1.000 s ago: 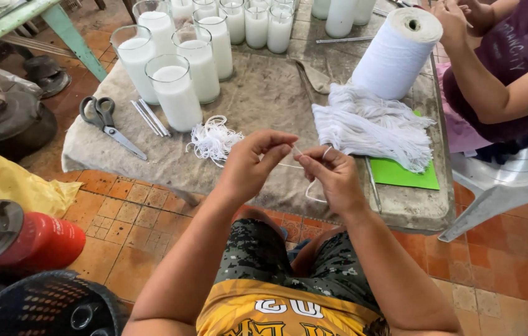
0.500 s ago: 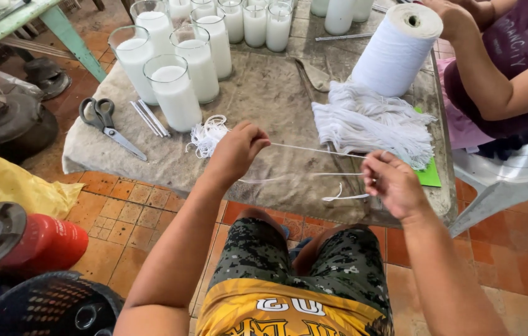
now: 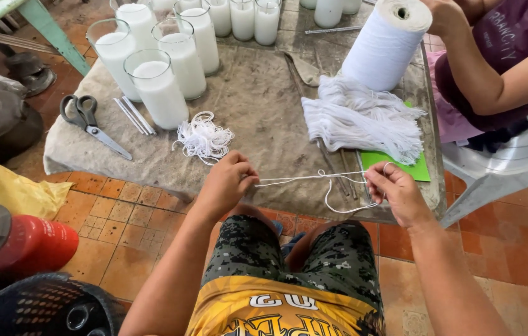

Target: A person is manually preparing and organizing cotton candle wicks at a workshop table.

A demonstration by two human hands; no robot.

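Observation:
My left hand (image 3: 228,182) and my right hand (image 3: 396,191) each pinch an end of a white string (image 3: 314,178), stretched between them over the near edge of the low table (image 3: 264,93). A small knot shows near the string's middle, and a loose tail loops down toward my right hand. A bundle of cut white strings (image 3: 360,121) lies on the table beyond my right hand. A small tangle of string (image 3: 203,137) lies beyond my left hand.
Glass candles filled with white wax (image 3: 158,93) stand at the table's far left, with scissors (image 3: 89,121) and thin white sticks (image 3: 133,115) beside them. A big white string cone (image 3: 383,45) stands far right, above a green card (image 3: 401,167). Another person's arm (image 3: 494,68) reaches in at right.
My hands went from close together to wide apart, pulling the string taut, then dropped toward the table's near edge. The string now shows a knot in its middle.

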